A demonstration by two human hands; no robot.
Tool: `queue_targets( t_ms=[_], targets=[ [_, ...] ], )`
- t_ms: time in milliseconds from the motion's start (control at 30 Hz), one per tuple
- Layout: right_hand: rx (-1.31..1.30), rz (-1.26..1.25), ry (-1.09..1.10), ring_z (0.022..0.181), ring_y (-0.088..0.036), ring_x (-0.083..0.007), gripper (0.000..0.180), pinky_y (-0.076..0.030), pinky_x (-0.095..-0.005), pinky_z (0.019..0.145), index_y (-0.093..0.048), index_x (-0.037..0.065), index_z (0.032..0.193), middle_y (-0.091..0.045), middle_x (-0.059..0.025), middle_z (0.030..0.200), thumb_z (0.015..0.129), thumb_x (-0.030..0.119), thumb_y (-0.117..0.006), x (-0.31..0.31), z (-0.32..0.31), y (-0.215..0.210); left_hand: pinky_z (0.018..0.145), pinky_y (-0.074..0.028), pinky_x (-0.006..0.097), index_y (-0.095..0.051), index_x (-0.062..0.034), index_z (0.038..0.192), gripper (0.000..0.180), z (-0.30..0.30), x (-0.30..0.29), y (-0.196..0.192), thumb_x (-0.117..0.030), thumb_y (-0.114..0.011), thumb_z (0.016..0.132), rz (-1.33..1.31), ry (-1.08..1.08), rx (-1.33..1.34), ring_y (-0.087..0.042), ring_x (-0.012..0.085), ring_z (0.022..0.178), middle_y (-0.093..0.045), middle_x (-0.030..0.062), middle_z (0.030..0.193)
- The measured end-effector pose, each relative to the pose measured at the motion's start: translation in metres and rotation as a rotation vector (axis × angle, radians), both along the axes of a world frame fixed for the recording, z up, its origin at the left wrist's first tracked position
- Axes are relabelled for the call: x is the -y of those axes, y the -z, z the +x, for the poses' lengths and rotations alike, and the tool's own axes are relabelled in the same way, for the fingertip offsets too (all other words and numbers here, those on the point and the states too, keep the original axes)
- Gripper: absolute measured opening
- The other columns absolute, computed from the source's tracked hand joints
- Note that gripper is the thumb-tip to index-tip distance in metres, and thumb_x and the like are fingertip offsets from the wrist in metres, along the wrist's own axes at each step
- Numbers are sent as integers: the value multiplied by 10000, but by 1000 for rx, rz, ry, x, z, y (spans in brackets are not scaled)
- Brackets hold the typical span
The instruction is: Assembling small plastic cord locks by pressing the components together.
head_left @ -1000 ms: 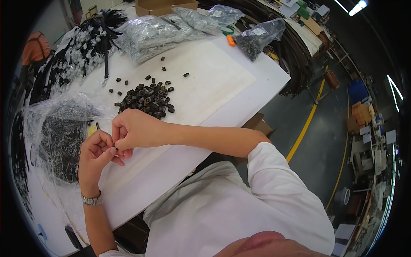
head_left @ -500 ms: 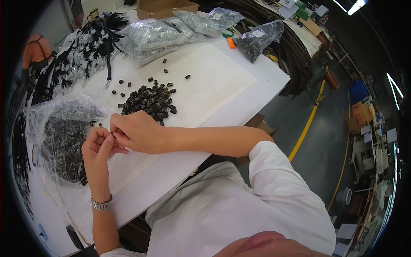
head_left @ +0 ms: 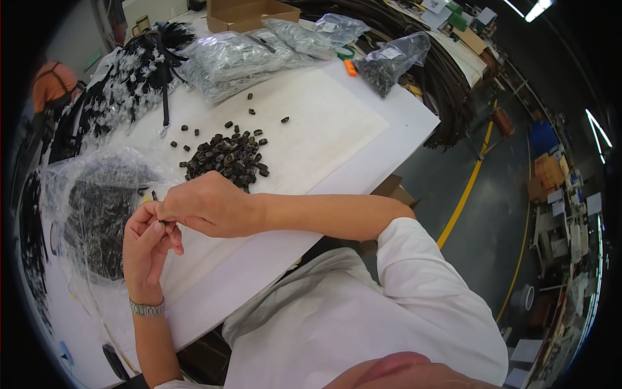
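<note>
My left hand [head_left: 148, 240], with a metal-band watch [head_left: 148, 308] at the wrist, pinches a small dark piece [head_left: 161, 222] between thumb and fingers. My right hand [head_left: 210, 204] reaches across from the right, its fingertips closed at the same piece and touching the left fingers. A thin dark tip [head_left: 154, 195] sticks up above the fingers; whether it belongs to that piece I cannot tell. Just beyond my right hand lies a pile of small dark ring-like loops [head_left: 227, 155], with several strays around it on the white table [head_left: 337, 117].
A clear plastic bag of dark pieces [head_left: 97, 214] lies left of my hands. Black straps with whitish ends [head_left: 123, 84], clear bags [head_left: 233, 61], a cardboard box [head_left: 249, 14], an orange-handled tool [head_left: 350, 68] and a bag of dark parts [head_left: 392, 61] lie farther back. A person [head_left: 55, 81] stands far left.
My left hand has dropped slightly and its lower fingers have opened out a little. My right hand has shifted slightly down and left, and a dark tip now shows above the fingers.
</note>
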State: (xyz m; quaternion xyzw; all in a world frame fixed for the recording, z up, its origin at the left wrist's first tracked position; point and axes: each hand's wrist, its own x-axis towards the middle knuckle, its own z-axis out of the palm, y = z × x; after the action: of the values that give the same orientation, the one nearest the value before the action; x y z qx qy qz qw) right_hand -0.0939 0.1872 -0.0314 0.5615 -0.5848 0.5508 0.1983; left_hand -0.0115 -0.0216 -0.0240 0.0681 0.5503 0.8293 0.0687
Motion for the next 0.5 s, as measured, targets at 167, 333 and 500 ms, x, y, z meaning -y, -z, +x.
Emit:
queue_targets(
  t_ms=[167, 333, 500],
  targets=[
    [-32, -7, -20, 736, -697, -291, 187, -539, -393, 609, -683, 98, 1103, -667, -72, 832, 931, 29, -714, -2, 2, -1, 568, -634, 316, -591, 30, 1110, 203, 2, -1, -4, -85, -674, 965, -61, 1, -15, -703, 178, 692, -639, 87, 883],
    [35, 15, -41, 743, -719, -307, 97, -566, -374, 634, -693, 105, 1013, -710, -74, 853, 936, 54, -724, -2, 3, -2, 550, -633, 319, -593, 34, 1076, 235, 5, -7, -10, -127, -695, 939, -130, -22, -77, -698, 172, 678, -658, 101, 886],
    [231, 33, -81, 725, -719, -278, 85, -554, -354, 633, -697, 78, 1027, -718, -91, 854, 952, 46, -718, -3, 7, -1, 589, -647, 326, -596, 37, 1046, 158, 9, -13, -19, -75, -662, 958, -233, -111, -122, -702, 160, 711, -687, 118, 936]
  ],
)
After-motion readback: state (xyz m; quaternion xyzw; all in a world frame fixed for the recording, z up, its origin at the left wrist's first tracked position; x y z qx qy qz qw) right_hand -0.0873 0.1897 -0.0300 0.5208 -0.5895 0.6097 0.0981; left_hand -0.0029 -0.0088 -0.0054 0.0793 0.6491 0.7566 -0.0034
